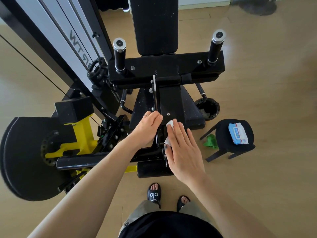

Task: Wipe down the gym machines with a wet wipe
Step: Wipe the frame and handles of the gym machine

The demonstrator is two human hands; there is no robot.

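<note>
Wet wipe (170, 124) flattened against black machine frame (171, 100) under right hand (181, 146), fingers straight and pressing. Left hand (147, 129) curled around upright metal plate (155, 93) beside it. Wipes pack (238, 133) on black stool (223, 134).

Wooden floor (257, 83) bearing gym machine (164, 100) at centre; at 3 o'clock, black stool (223, 134) carrying wipes pack (238, 133); green cloth (211, 142) lying beside stool.

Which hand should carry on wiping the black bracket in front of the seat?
Probably the right hand: it already presses the wet wipe flat against the bracket. The left hand grips the bracket's edge plate and holds no wipe.
</note>
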